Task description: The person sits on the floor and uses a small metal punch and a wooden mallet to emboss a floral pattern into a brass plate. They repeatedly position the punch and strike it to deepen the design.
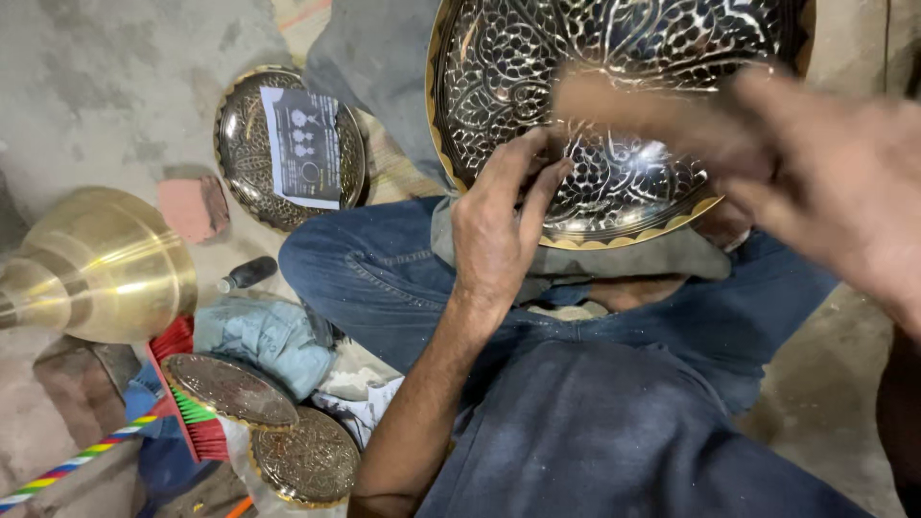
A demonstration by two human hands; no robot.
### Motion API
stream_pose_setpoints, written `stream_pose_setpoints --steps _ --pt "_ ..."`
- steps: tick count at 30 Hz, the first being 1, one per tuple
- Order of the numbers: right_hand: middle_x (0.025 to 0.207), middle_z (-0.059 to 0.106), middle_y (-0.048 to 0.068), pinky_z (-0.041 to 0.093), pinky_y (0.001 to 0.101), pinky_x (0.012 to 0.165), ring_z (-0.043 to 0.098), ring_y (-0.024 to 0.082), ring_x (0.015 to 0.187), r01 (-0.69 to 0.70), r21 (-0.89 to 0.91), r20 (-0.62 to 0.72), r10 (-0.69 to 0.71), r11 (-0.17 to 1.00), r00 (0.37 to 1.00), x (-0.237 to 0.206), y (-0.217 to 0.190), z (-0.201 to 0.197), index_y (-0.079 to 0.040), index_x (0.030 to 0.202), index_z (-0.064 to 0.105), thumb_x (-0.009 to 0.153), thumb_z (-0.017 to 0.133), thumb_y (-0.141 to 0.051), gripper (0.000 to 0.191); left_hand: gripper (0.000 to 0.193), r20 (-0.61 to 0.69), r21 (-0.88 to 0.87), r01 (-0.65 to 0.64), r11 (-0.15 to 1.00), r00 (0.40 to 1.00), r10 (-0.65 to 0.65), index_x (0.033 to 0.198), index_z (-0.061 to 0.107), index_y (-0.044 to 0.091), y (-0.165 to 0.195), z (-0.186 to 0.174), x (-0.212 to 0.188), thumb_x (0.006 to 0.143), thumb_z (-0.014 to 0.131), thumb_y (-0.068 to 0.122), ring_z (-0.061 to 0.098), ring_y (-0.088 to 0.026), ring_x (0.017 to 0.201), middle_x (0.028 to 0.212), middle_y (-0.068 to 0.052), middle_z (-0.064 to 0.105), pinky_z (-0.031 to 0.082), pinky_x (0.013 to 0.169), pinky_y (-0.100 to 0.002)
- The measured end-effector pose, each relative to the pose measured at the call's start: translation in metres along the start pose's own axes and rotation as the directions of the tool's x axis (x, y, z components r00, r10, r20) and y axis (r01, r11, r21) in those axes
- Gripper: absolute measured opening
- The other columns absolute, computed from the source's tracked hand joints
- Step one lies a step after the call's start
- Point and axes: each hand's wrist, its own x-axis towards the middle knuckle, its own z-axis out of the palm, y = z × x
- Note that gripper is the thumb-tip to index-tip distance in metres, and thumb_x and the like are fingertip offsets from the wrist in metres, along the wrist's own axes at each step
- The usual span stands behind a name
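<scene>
Left hand (499,225) on engraved tray (614,105); 3 plates (230,388) nearby.

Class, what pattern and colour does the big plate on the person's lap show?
The big plate shows dense engraved floral scrollwork, dark with silvery shine, and a golden scalloped rim; seen in the head view.

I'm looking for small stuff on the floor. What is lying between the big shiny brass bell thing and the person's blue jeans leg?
In the head view, a small dark bottle lies on the floor between the brass vessel and the jeans leg.
</scene>
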Motion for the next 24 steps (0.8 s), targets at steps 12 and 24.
stream_pose_setpoints --steps 12,24 --pt "0.085 0.071 0.005 0.06 0.0358 0.061 0.072 0.021 0.065 -0.048 -0.318 0.248 0.132 0.947 0.96 0.005 -0.011 -0.007 -0.016 0.12 0.054 0.097 0.069 -0.041 0.037 0.033 0.026 0.079 -0.062 0.995 0.998 0.06 0.132 0.06 0.003 -0.009 0.002 0.001 0.102 0.07 0.012 0.077 -0.021 0.1 0.118 -0.01 0.072 0.067 0.082 -0.031" --pt "0.088 0.071 0.007 0.058 0.0362 0.062 0.073 0.023 0.073 -0.084 -0.238 0.233 0.141 0.968 0.962 0.003 -0.016 -0.009 -0.013 0.117 0.054 0.093 0.072 -0.034 0.037 0.032 0.033 0.006 -0.009 1.0 0.999 0.009 0.131 0.061 0.005 -0.002 -0.001 0.0 0.102 0.071 0.012 0.078 -0.02 0.101 0.118 -0.01 0.072 0.068 0.082 -0.03"
